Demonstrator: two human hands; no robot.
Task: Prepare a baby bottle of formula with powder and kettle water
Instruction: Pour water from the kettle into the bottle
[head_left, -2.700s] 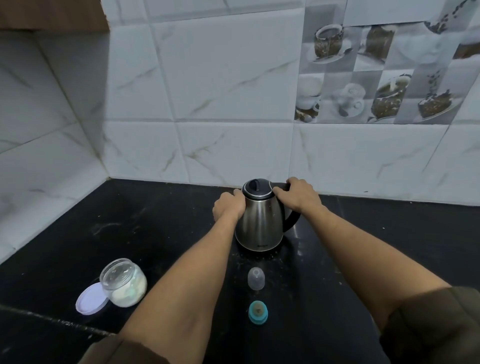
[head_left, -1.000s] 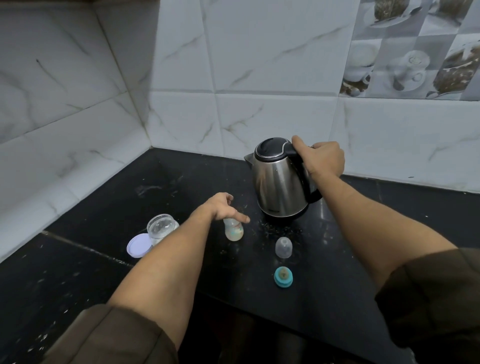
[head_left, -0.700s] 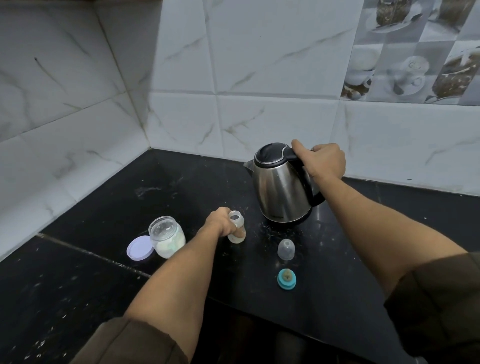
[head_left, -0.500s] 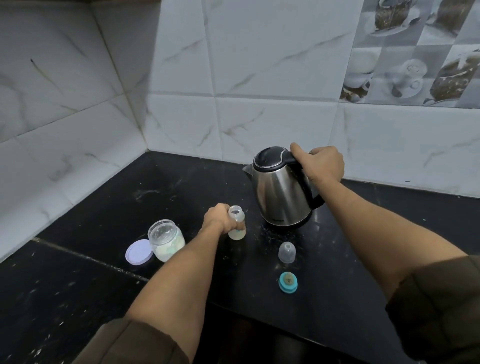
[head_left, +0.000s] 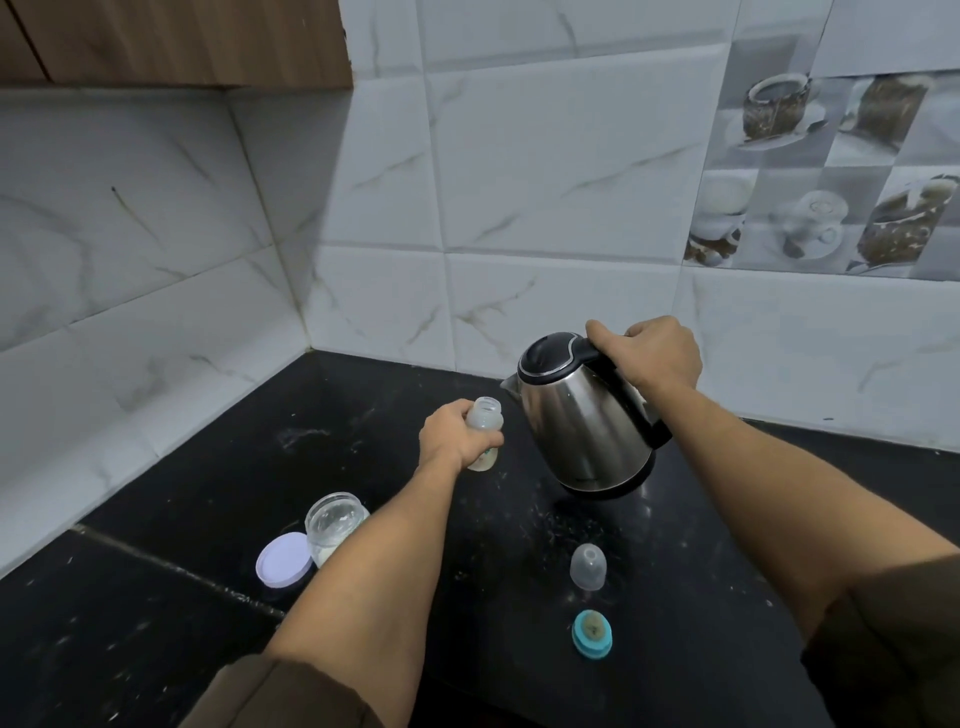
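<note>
- Two steps look done: powder seems to sit in the bottle (head_left: 484, 434), and the kettle (head_left: 584, 422) is lifted and tilted, spout just beside the bottle's open mouth.
- Left hand (head_left: 454, 434) fingers wrap the bottle near the tabletop's back corner; right hand (head_left: 652, 353) fingers clamp the kettle handle.
- Left to do: pouring, capping, mixing.
- Powder jar (head_left: 335, 526), its lid (head_left: 283, 559), clear cap (head_left: 588, 565) and teal nipple ring (head_left: 591, 633) lie nearer the front edge, clear of the pour.
</note>
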